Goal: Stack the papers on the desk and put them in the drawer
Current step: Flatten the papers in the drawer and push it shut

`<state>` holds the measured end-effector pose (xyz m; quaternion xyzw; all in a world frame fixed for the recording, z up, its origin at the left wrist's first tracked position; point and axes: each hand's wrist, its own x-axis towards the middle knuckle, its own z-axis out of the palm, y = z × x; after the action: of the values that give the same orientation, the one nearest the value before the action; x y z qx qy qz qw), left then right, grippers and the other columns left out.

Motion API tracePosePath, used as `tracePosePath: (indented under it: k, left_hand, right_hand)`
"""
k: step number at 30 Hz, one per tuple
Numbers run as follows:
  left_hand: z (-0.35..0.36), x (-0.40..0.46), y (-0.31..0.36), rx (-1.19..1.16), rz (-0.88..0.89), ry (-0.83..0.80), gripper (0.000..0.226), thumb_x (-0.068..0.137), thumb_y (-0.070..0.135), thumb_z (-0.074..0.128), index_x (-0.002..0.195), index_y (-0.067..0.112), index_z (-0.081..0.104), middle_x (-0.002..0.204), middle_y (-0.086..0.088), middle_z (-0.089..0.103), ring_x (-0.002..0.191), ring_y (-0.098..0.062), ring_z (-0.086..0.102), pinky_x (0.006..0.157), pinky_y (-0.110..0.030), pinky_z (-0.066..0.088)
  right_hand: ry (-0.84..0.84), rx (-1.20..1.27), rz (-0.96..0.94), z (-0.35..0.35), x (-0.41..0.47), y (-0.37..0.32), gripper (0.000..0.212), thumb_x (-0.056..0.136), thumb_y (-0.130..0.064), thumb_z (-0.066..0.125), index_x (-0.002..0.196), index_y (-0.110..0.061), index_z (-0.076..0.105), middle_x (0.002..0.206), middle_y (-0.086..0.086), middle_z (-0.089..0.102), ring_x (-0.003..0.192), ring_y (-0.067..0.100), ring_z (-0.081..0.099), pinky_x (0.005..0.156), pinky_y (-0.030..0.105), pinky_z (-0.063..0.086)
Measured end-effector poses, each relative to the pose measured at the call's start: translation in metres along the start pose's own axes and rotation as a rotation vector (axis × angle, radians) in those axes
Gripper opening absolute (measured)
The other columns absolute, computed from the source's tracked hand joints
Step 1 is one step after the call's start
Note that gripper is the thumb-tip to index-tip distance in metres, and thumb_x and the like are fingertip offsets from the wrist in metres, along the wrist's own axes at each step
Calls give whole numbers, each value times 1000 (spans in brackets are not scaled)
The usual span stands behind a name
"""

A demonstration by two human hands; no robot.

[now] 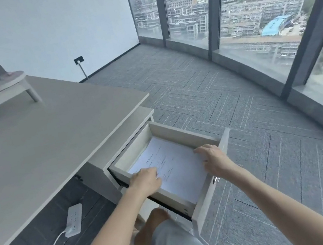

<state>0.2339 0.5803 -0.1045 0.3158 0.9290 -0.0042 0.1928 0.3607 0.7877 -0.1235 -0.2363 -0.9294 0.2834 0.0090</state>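
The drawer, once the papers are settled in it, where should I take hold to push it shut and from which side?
Take the drawer by its front panel, the wide slab at the pulled-out end nearest you. Press flat on its outer face, near the middle, and push toward the desk. First lift the left hand and right hand off the papers inside.
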Motion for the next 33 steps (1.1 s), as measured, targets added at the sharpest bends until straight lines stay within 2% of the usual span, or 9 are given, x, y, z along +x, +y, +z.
tracePosePath:
  k: [3, 8, 11, 13, 18, 21, 25, 29, 33]
  left_hand:
    - [-12, -12, 7, -21, 3, -47, 45, 97, 37, 48, 137, 17, 53, 138, -9, 59, 125, -27, 55, 100, -36, 44]
    - [-38, -18, 10, -22, 7, -6, 51, 96, 39, 49, 142, 18, 48, 143, -8, 56, 131, -27, 50, 108, -39, 39]
    - [-53, -14, 4, -29, 3, 51, 51, 95, 39, 50, 142, 19, 48, 142, -9, 56, 130, -28, 51, 106, -39, 41]
    - [-64, -7, -2, -1, 9, 110, 52, 94, 39, 51, 142, 20, 49, 143, -10, 54, 132, -29, 48, 106, -39, 40]
    - [-91, 22, -36, 66, 24, 256, 52, 95, 33, 51, 145, 17, 45, 152, -10, 47, 150, -37, 19, 120, -47, 21]
    - [-104, 37, -63, 91, -12, 307, 59, 95, 35, 52, 150, 17, 36, 160, -15, 33, 152, -40, 9, 121, -51, 15]
    - [-112, 51, -97, 77, -87, 241, 74, 97, 35, 51, 159, 26, 11, 169, -11, 5, 153, -41, -3, 121, -58, 6]
    - [-111, 65, -124, 127, -49, 219, 86, 96, 33, 53, 157, 39, -8, 169, 0, -12, 153, -41, -9, 120, -62, 1]
    - [-119, 86, -135, 150, 6, 199, 93, 89, 32, 56, 155, 47, -9, 168, 7, -14, 153, -41, -10, 119, -64, 1]
  right_hand:
    - [94, 30, 28, -5, -28, 12, 70, 75, 4, 53, 141, -18, 55, 150, 10, 44, 142, 31, 36, 116, 35, 25]
    - [91, 354, 245, -12, -54, 28, 90, 82, -14, 71, 157, -16, 22, 159, 17, 27, 146, 32, 32, 113, 41, 34]
    - [6, 504, 296, -13, -57, 31, 82, 83, -17, 78, 149, -4, 31, 140, 21, 54, 104, 26, 64, 93, 38, 49]
    - [-32, 548, 302, -11, -54, 30, 78, 86, -16, 75, 149, -5, 31, 141, 18, 55, 85, 16, 65, 83, 31, 53]
    - [-62, 646, 252, -2, -38, 26, 103, 84, -27, 77, 161, -16, 8, 165, 4, 27, 140, 21, 44, 113, 36, 38]
    - [-85, 704, 229, 6, -27, 13, 98, 91, -22, 71, 162, -17, 3, 161, 6, 33, 125, 14, 46, 104, 29, 36]
    - [-133, 775, 222, 21, -6, -1, 98, 94, -27, 67, 161, -26, -5, 153, 2, 40, 107, 15, 60, 110, 42, 42]
    - [-172, 815, 185, 34, 19, -17, 105, 89, -42, 70, 159, -36, -9, 164, -6, 22, 146, 19, 34, 117, 52, 37]
    - [-206, 837, 146, 48, 47, -41, 106, 91, -43, 67, 157, -37, -15, 170, -5, 2, 155, 18, 16, 120, 52, 32]
